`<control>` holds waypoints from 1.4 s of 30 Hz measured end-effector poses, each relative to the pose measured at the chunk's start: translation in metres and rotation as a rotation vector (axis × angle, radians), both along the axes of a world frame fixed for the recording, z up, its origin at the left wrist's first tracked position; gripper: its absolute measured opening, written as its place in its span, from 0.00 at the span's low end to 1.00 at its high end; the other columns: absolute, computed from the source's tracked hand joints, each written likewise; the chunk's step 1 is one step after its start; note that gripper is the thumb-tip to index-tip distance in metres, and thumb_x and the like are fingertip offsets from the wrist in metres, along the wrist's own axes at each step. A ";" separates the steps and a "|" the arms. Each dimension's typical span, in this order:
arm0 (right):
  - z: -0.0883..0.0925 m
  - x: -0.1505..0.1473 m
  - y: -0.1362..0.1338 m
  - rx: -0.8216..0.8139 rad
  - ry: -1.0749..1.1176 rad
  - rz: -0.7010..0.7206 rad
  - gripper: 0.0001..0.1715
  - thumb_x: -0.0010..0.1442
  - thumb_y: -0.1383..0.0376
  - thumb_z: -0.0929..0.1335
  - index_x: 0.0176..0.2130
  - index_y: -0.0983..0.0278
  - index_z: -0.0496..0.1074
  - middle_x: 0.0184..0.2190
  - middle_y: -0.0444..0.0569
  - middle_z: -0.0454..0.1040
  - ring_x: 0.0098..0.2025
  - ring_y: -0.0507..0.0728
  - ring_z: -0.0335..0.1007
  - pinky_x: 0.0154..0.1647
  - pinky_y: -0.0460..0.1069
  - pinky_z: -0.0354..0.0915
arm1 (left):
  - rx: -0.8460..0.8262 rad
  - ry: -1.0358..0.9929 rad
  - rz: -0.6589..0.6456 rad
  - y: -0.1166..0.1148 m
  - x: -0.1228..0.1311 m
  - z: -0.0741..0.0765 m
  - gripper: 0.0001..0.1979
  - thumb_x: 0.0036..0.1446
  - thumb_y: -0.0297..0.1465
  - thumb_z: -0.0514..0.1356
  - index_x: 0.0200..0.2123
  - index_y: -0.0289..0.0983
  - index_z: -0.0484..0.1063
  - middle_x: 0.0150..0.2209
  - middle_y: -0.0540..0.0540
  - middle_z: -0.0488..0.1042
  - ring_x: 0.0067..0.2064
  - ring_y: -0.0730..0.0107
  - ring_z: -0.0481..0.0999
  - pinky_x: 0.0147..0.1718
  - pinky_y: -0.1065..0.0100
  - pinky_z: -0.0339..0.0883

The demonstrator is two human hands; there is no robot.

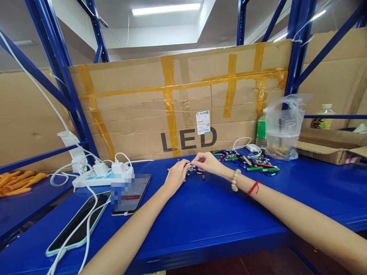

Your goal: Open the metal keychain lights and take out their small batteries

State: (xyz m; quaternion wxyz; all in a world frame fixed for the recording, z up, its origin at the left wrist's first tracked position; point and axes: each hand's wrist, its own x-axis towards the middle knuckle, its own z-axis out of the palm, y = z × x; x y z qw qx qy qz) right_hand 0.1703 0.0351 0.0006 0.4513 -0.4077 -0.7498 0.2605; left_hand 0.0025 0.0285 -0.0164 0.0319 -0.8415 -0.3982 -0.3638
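My left hand [175, 175] and right hand [208, 162]: fingertips narrowed together, pinching small shiny piece [189, 164] toward blue shelf's [206, 217] far side. Pens [246, 160] crowd right, tablet [133, 196] left. Open room toward near edge; cardboard [143, 122] bounds far edge.

The bench [218, 217] looks smooth and slightly glossy. Far cardboard [137, 114] is matt and creased, with shiny plastic tape [169, 103] and a paper label [203, 122]. Middle bits [200, 172] gleam like metal; the right bag [282, 133] is clear, crinkled plastic; the near-left phone [75, 221] looks glassy.
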 end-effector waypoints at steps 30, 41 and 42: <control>0.001 0.011 0.006 0.392 -0.298 -0.054 0.14 0.52 0.56 0.65 0.32 0.62 0.74 0.31 0.46 0.70 0.20 0.46 0.63 0.22 0.44 0.59 | -0.026 0.104 0.044 0.002 0.004 0.001 0.12 0.61 0.33 0.41 0.39 0.41 0.62 0.39 0.48 0.71 0.42 0.69 0.70 0.35 0.70 0.62; 0.006 0.018 0.009 0.123 -0.094 0.209 0.17 0.42 0.54 0.71 0.25 0.67 0.73 0.26 0.44 0.66 0.18 0.46 0.62 0.18 0.43 0.62 | -0.099 0.100 -0.114 0.005 0.003 -0.002 0.11 0.61 0.34 0.42 0.37 0.40 0.62 0.39 0.48 0.72 0.39 0.68 0.71 0.37 0.68 0.62; 0.006 0.017 0.009 0.117 -0.078 0.215 0.17 0.42 0.54 0.71 0.24 0.67 0.73 0.26 0.44 0.65 0.18 0.46 0.62 0.18 0.43 0.62 | -0.103 0.098 -0.116 0.005 0.002 -0.002 0.11 0.60 0.34 0.42 0.37 0.40 0.62 0.38 0.47 0.72 0.39 0.68 0.71 0.36 0.68 0.62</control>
